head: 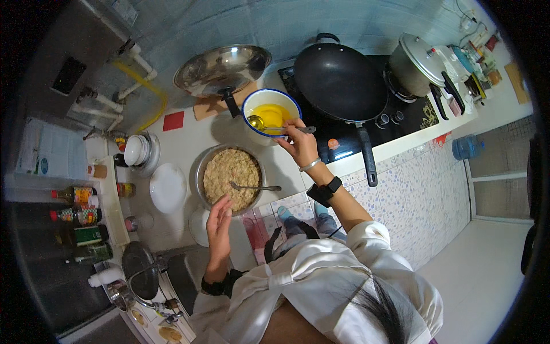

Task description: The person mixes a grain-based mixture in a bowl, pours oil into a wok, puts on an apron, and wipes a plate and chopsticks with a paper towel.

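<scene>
My right hand [296,139] grips the handle of a metal ladle [256,123], whose bowl is in yellow oil [273,115] inside a white enamel pot with a blue rim [245,99]. My left hand [220,219] holds nothing, its fingers extended at the near edge of a steel bowl [200,172]. That bowl is full of a pale, lumpy minced mixture [227,167], and a metal spoon [262,188] rests on it. Right of the pot, a black wok [339,81] sits on the gas hob [408,114], with its long handle towards me.
Behind the pot leans a steel lid [223,71]. A pressure cooker [412,69] stands on the hob's right side. Left of the steel bowl lie a white plate [168,188] and stacked bowls [136,150]. Sauce bottles [77,215] line the left; the sink [184,271] is at lower left.
</scene>
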{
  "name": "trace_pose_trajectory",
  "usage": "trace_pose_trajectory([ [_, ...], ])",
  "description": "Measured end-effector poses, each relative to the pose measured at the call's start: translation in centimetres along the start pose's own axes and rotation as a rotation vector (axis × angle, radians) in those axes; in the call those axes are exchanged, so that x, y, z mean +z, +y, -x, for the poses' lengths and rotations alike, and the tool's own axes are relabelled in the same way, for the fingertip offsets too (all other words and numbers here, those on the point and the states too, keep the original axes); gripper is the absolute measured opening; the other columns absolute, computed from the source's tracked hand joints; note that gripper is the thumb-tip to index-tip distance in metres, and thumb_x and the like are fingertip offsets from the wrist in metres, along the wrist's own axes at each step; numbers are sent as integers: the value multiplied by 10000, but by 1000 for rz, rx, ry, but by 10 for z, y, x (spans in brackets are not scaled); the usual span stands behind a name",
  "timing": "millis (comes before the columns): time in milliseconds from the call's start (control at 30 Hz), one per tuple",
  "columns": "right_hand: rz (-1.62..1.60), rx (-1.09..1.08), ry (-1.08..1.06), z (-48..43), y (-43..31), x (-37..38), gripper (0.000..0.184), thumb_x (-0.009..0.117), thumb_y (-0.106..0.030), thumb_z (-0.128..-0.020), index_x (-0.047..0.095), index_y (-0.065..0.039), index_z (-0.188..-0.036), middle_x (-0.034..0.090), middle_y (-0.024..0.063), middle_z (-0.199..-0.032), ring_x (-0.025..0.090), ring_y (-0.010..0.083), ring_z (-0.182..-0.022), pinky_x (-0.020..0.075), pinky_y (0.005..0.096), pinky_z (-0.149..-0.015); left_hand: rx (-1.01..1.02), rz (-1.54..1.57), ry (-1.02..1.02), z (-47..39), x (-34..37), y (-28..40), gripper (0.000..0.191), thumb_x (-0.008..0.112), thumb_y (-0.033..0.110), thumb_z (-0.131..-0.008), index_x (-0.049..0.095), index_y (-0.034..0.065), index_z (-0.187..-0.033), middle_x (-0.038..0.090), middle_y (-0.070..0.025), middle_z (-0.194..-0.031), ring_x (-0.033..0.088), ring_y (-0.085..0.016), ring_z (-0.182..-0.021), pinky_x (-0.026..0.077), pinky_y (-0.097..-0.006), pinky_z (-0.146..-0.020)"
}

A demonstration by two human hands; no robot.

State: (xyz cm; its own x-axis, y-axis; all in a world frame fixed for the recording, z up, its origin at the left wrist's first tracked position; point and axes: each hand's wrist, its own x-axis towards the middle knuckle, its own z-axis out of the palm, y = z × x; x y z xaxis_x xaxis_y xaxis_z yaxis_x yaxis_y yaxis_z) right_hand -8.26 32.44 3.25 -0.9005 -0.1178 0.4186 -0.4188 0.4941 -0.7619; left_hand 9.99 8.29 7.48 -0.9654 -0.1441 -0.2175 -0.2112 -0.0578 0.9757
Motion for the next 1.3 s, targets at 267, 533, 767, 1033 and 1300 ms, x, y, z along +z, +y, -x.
trace_pose_trajectory([
  [267,-118,27,182,-44,-37,-40,262,759,-166,-697,590,-10,-823,559,100,-884,593,255,-655,472,341,-585,42,-51,-11,-3,18,30,396,498,199,-946,463,-9,-1281,484,-131,-1296,473,-208,-1170,360,-326,-985],
  [533,-218,169,365,-65,-17,-43,281,751,-220,-709,634,12,-816,580,133,-847,597,285,-716,486,345,-660,78,-90,-5,1,35,41,385,502,187,-936,485,-14,-1264,515,-137,-1249,488,-200,-1139,366,-328,-970],
  [767,-347,257,415,-74,-4,-37,294,757,-226,-699,647,20,-815,597,158,-833,600,292,-738,484,356,-675,66,-144,6,1,44,45,383,494,151,-931,469,-27,-1270,486,-131,-1269,469,-208,-1165,358,-338,-1001],
  [1033,-380,321,441,-74,7,-36,314,757,-246,-694,661,17,-838,615,166,-889,616,301,-782,490,355,-701,42,-170,42,6,50,52,426,504,179,-934,428,-22,-1302,476,-135,-1281,464,-204,-1178,336,-353,-1024],
  [1300,-409,386,466,-73,17,-37,321,757,-246,-693,665,15,-855,615,168,-902,615,311,-813,489,363,-733,35,-133,51,5,52,55,465,557,232,-918,438,-5,-1299,502,-118,-1258,484,-194,-1137,333,-358,-1021],
])
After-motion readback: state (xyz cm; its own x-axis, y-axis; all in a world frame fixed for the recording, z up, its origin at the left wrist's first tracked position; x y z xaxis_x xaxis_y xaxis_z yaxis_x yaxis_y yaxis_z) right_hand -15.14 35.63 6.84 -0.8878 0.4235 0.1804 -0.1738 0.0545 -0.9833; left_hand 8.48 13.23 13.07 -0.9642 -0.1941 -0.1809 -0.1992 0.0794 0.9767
